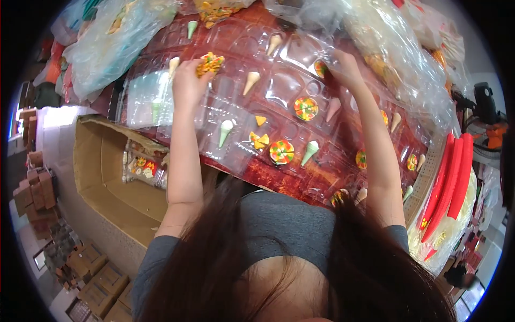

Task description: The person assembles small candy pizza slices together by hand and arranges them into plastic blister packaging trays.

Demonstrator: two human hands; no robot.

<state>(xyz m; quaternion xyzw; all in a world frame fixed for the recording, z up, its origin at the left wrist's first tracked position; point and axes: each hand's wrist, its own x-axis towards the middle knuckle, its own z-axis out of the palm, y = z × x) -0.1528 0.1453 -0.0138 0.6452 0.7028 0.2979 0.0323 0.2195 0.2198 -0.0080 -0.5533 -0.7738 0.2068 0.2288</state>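
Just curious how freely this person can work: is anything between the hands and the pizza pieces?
Nothing visible: the left hand holds pizza slices directly, and the right hand is beside a round pizza, its fingertips unclear.

Table (pixel 266 178) with a glossy, mottled red top, bearing clear moulded trays (pixel 290 49) laid side by side across it, and filled plastic bags (pixel 113 45) along its far side.
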